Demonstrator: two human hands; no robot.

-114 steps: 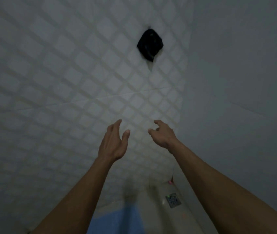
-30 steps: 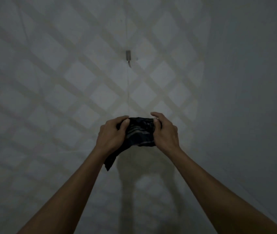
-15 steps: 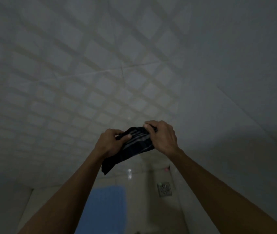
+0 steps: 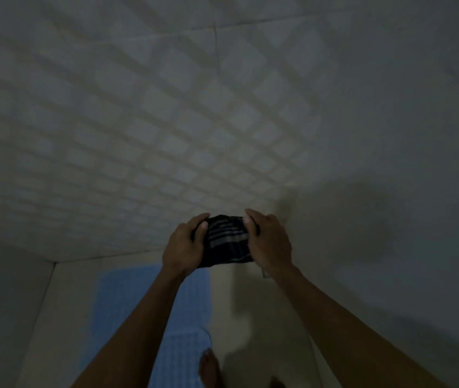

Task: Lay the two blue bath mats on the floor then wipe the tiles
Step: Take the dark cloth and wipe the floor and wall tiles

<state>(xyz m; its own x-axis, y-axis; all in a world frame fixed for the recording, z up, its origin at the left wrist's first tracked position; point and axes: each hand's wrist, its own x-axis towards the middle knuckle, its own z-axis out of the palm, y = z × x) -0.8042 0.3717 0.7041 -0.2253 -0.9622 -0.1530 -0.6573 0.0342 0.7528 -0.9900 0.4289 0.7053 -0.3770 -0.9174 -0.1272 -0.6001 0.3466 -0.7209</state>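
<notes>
Both hands are gripping a dark striped cloth (image 4: 226, 242) between them. The left hand (image 4: 184, 246) is curling round the cloth's left edge, its thumb (image 4: 202, 224) pressing down on the top of the fabric and its other fingers tucking out of sight underneath. The right hand (image 4: 268, 243) is doing the same on the other side, thumb on the upper right corner and fingers wrapping behind. The cloth is bunching into a short band stretched from one thumb to the other, with its lower edge hanging just below the palms — so it is sitting inside both grips, not merely resting on them.

Further out, the cloth is being held in the air in front of the tiled wall (image 4: 166, 121), apart from it, and above the floor (image 4: 65, 303). Down there, a blue bath mat (image 4: 127, 309) is lying flat, running from near the foot of the wall back toward the person. A second rounded blue edge (image 4: 191, 348) is overlapping it near the bare foot (image 4: 208, 368); in this dim, blurred light it may be the other mat, though I cannot be sure.

Judging from this, the mat-laying part is looking done or nearly so — at least one mat is down. The wiping is what is left: the cloth is in hand and being readied, but it is not yet touching any tile.
</notes>
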